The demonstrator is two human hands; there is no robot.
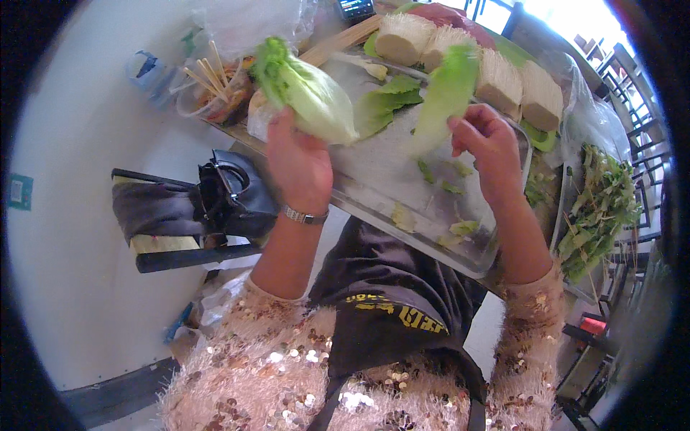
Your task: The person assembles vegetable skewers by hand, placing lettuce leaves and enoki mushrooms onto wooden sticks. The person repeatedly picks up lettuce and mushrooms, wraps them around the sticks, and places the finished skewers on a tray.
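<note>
My left hand (299,156) grips a head of green lettuce (318,97) by its underside, with the leafy tip up and left and the pale base to the right. In my right hand (482,137) a single lettuce leaf (450,89) is pinched between thumb and fingers; it is blurred. Both hands are above a metal tray (377,156). Another loose lettuce leaf (389,102) lies in the tray between the hands. Small torn leaf scraps (463,227) are scattered over the tray's near right part.
Pale fringed bundles, apparently enoki mushrooms (498,81), line the tray's far side. Wooden skewers (342,39) lie behind the lettuce. A plastic tub (215,97) holding sticks stands left. Skewered leafy greens (598,210) fill the right side. A black handbag (237,188) sits on a chair.
</note>
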